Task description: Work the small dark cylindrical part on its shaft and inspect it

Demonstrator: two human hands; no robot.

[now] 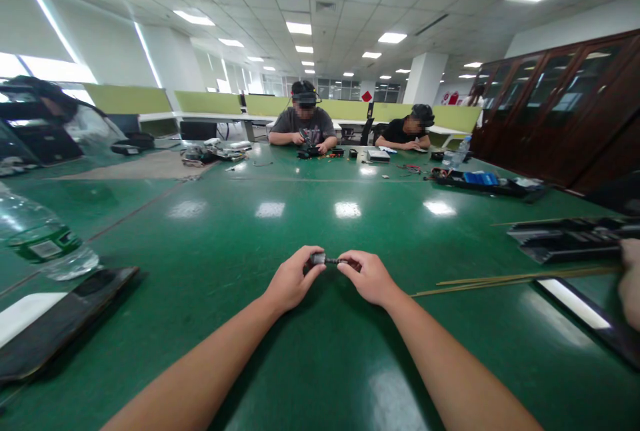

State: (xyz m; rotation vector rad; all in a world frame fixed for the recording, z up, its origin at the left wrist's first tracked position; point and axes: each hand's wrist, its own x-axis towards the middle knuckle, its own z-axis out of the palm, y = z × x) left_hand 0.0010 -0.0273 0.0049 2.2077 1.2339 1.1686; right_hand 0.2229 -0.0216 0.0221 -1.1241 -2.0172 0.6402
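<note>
Over the middle of the green table (225, 218), my left hand (296, 278) pinches a small grey cylindrical part (319, 258) between thumb and fingers. A thin dark threaded rod (332, 260) runs sideways from that part to the right. Its right end is gripped by the closed fingertips of my right hand (369, 276). The two hands are a short distance apart, with the rod spanning the gap. The tips of the rod are hidden by the fingers.
A water bottle (47, 238) and a dark flat panel (75, 318) lie at the left. Thin brass-coloured rods (480, 282), black rails (575, 238) and a person's hand (629, 284) are at the right. Two people sit across the table among parts.
</note>
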